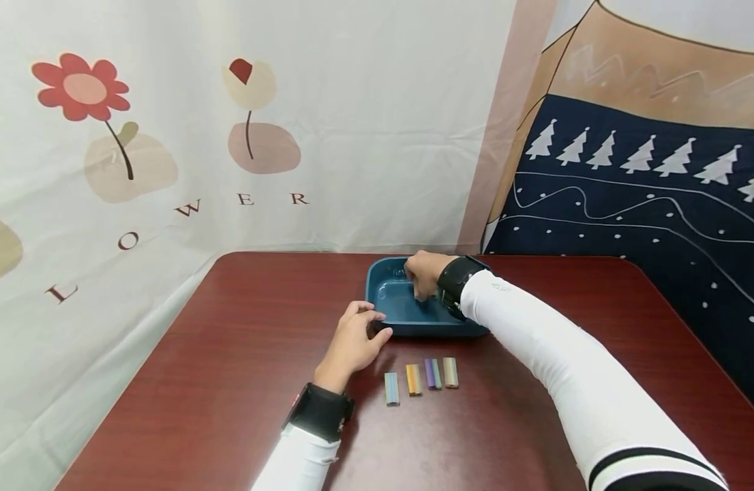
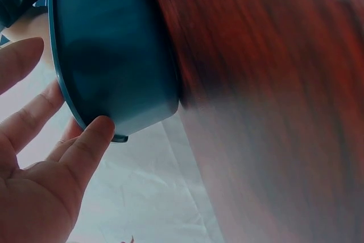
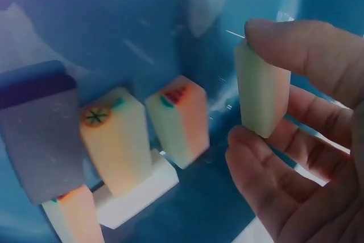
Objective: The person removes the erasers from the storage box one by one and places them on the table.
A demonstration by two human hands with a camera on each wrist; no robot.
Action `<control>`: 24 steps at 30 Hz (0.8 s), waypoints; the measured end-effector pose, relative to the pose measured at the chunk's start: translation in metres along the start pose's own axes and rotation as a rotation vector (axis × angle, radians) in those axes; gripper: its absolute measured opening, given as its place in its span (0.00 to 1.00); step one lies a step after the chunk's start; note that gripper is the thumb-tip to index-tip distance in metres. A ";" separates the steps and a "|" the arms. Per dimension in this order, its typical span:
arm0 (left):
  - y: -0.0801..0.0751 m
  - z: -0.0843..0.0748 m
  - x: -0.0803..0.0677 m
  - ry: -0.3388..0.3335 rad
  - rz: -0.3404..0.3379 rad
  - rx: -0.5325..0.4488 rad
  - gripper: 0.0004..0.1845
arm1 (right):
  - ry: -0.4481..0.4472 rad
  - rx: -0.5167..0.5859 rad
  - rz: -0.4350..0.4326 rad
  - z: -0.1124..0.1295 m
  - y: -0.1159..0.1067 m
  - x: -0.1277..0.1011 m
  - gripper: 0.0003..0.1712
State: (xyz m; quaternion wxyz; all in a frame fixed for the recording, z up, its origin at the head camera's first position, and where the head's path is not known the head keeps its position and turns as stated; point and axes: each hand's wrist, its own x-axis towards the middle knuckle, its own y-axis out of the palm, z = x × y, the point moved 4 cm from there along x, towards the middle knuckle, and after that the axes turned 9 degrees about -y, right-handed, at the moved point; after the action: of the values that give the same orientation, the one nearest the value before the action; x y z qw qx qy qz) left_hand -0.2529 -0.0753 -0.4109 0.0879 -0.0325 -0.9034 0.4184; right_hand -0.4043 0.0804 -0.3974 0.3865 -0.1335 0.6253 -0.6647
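Your right hand [image 1: 423, 274] reaches into the blue tray [image 1: 435, 330], pinching a pale green-and-pink block [image 3: 257, 89] between thumb and fingers, a narrow grip. Your left hand [image 1: 354, 343] is at the tray's 8 o'clock corner, fingers loosely spread by the rim, holding nothing. In the right wrist view, 5 more blocks lie toward 8 and 9 o'clock of the held block: a grey block [image 3: 42, 138], a fruit-printed yellow block [image 3: 116, 146], a watermelon-printed block [image 3: 182, 123], a white block [image 3: 142, 194] and a peach block [image 3: 78, 214].

The tray stands close to the table's 12 o'clock edge; the red-brown table [image 1: 242, 354] spreads wider toward 9 and 3 o'clock, and your white sleeve [image 1: 567, 361] crosses it toward 4. At 6 o'clock of the tray, 4 striped blocks [image 1: 413, 380] lie in a row. Beyond, a white flower-printed curtain [image 1: 383, 170] hangs from 10 to 12 o'clock, and navy tree-printed cloth [image 1: 598, 239] at 2.
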 end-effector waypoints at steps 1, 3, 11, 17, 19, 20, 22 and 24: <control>0.000 0.000 0.000 0.002 -0.001 0.001 0.17 | -0.009 0.014 -0.010 0.001 -0.002 -0.002 0.21; -0.001 0.000 0.000 0.006 -0.003 0.006 0.17 | -0.017 0.027 -0.032 0.002 -0.008 -0.007 0.23; -0.001 0.001 0.003 0.015 -0.012 0.008 0.16 | -0.074 0.128 -0.090 0.009 -0.026 -0.033 0.28; -0.002 0.000 0.002 0.015 -0.013 0.000 0.16 | -0.176 0.164 -0.235 0.010 -0.027 -0.054 0.19; -0.001 0.000 0.001 0.010 -0.008 0.002 0.17 | -0.207 0.176 -0.285 0.011 -0.024 -0.062 0.16; -0.001 0.000 0.001 0.008 -0.004 0.004 0.17 | -0.215 0.181 -0.308 0.011 -0.022 -0.066 0.15; -0.001 0.000 0.000 0.007 0.001 0.003 0.17 | -0.220 0.201 -0.351 0.012 -0.019 -0.074 0.15; 0.000 0.000 0.000 0.008 0.004 0.002 0.17 | -0.212 0.216 -0.386 0.013 -0.016 -0.083 0.17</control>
State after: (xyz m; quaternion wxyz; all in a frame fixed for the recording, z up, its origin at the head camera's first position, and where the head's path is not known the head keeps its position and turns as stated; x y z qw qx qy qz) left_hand -0.2531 -0.0751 -0.4106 0.0909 -0.0359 -0.9024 0.4196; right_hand -0.3461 0.1257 -0.3547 0.3278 -0.2776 0.4691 -0.7716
